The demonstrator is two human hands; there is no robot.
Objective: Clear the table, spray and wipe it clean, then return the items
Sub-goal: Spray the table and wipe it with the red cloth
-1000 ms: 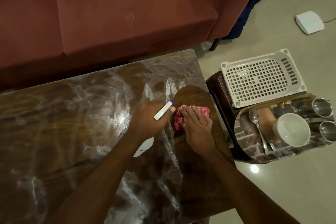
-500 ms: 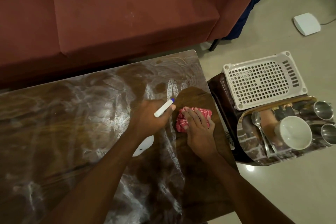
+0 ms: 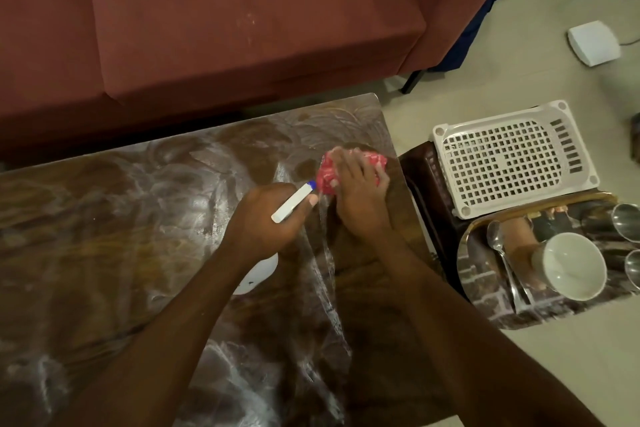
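Note:
The dark wooden table (image 3: 114, 229) is smeared with whitish streaks of spray over most of its top; a strip near its right end looks wiped. My right hand (image 3: 356, 198) presses a crumpled red-and-white cloth (image 3: 325, 173) flat on the table near the far right corner. My left hand (image 3: 266, 218) grips a white spray bottle (image 3: 292, 207) with a blue nozzle tip, just left of the cloth. The bottle's white body (image 3: 258, 274) shows under my wrist.
A low stool on the right carries a white perforated plastic basket (image 3: 512, 159) and a tray (image 3: 485, 302) with a white bowl (image 3: 571, 265), a spoon (image 3: 498, 246) and steel cups (image 3: 628, 222). A maroon sofa (image 3: 214, 21) stands behind the table. A white box (image 3: 594, 43) lies on the floor.
My right hand has pushed the cloth away from me toward the table's far right corner. The left hand with the spray bottle has stayed almost where it was.

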